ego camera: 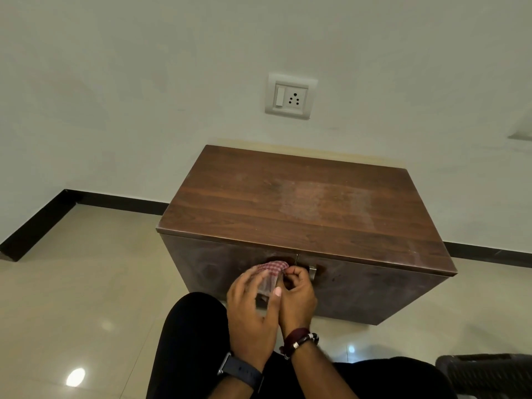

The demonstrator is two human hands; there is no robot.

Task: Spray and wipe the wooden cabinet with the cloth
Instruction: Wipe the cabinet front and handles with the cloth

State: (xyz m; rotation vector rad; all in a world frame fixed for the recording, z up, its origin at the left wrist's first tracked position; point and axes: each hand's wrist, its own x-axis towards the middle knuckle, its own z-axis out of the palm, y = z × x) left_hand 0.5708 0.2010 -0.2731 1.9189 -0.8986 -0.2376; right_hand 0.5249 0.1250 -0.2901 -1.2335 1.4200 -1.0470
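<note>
Cabinet (pixel 302 203): dark wood, hazy patch on top (against wall (pixel 115 82))
Floor (pixel 86 283): glossy tile
Hands: left hand (pixel 253 306) and right hand (pixel 298 295) both pinch cloth (pixel 270 272)

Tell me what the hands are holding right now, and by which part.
Both hands grip the checked cloth: right hand pinches its upper right edge, left hand holds its lower part.

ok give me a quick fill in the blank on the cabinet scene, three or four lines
1. Both hands hold a checked ____ in front of the cabinet doors.
2. The left hand has a ____ on its wrist, while the right hand has bracelets.
3. On the wall above the cabinet sits a white switch and ____.
4. A pale dusty patch shows on the cabinet's ____.

Missing words: cloth; watch; socket; top
</note>
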